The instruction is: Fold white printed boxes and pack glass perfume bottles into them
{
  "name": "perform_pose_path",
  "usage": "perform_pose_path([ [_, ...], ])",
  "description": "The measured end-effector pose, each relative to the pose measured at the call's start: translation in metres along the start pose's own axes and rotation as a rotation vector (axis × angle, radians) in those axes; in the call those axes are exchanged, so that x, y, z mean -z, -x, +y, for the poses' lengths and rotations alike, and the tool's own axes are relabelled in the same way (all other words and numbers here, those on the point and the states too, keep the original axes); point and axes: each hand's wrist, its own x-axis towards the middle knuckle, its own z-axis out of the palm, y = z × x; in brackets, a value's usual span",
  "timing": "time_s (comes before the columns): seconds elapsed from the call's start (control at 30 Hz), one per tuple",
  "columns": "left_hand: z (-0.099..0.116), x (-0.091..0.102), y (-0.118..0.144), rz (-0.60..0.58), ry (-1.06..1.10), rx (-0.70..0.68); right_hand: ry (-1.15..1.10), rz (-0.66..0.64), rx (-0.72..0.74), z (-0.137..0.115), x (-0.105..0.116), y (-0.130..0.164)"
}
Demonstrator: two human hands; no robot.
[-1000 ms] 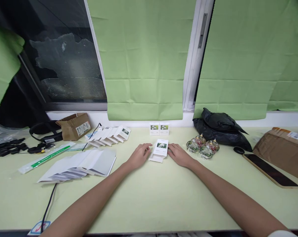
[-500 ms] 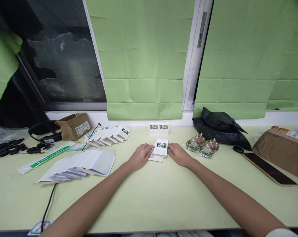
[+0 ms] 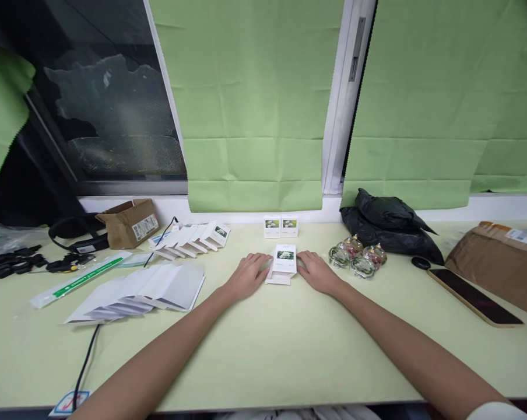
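A small white carton (image 3: 285, 265) with a white-flower picture lies in front of me, its near end open and a flap out toward me. My left hand (image 3: 248, 275) rests at its left side, fingers stretched and thumb apart. On the other side my right hand (image 3: 318, 272) lies with its fingers spread, the tips at or very near the carton's edge. Neither hand is wrapped round it. Behind it two closed white boxes (image 3: 273, 227) stand side by side against the wall.
White flat cartons (image 3: 158, 289) overlap at left, with more printed cartons (image 3: 197, 238) behind. A brown box (image 3: 130, 224) stands back left. To the right are clear ornaments (image 3: 359, 256), a black plastic bag (image 3: 390, 227), a phone (image 3: 475, 296) and a brown parcel (image 3: 499, 265).
The carton has turned slightly and looks squarer, its near flap a little further right. Both hands have loosened a touch from its sides and otherwise stay in place.
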Motion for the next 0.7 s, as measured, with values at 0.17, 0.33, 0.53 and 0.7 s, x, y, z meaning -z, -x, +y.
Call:
perform_pose_path([
  [0.17,-0.002,-0.002,0.000,0.016,-0.039,0.032,0.022,0.006,-0.023,0.002,-0.002,-0.001],
  [0.33,-0.004,-0.003,-0.001,0.033,-0.037,0.059,0.022,0.031,-0.038,0.007,-0.002,0.000],
  [0.53,-0.006,-0.001,-0.003,0.067,-0.024,0.075,-0.002,0.008,-0.027,0.015,0.004,0.002],
  [0.7,-0.007,-0.001,-0.004,0.092,-0.035,0.060,0.000,-0.001,0.006,0.014,0.011,0.005],
])
